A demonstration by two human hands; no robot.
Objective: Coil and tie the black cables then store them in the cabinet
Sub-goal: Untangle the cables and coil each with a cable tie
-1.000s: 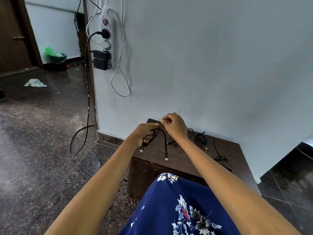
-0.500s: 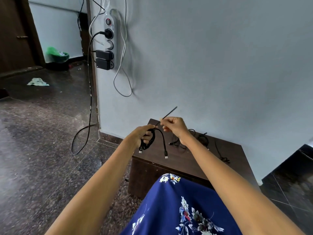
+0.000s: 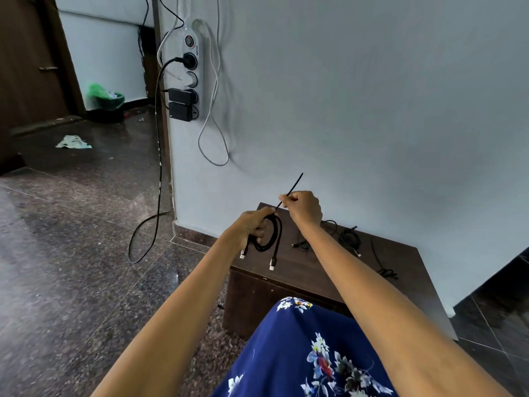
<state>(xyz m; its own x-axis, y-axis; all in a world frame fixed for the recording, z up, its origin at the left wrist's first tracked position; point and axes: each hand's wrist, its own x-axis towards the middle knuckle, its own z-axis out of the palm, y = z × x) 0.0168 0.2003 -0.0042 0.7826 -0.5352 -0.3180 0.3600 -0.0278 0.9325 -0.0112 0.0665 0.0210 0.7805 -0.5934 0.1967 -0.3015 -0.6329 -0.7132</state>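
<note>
Far left of the frame, a green bin (image 3: 105, 96) sits on the dark floor; right of it a power strip (image 3: 190, 78) hangs on the wall in the upper middle. At centre, my left hand (image 3: 253, 226) has its fingers curled round the coiled black cable (image 3: 272, 236), both plug ends dangling below over the dark wooden cabinet (image 3: 315, 270). Just right and slightly higher, my right hand (image 3: 303, 208) pinches a thin black tie (image 3: 293, 187) between thumb and fingertips, its free end pointing up-right. Further right, more black cables (image 3: 350, 237) lie loose on the cabinet top
</note>
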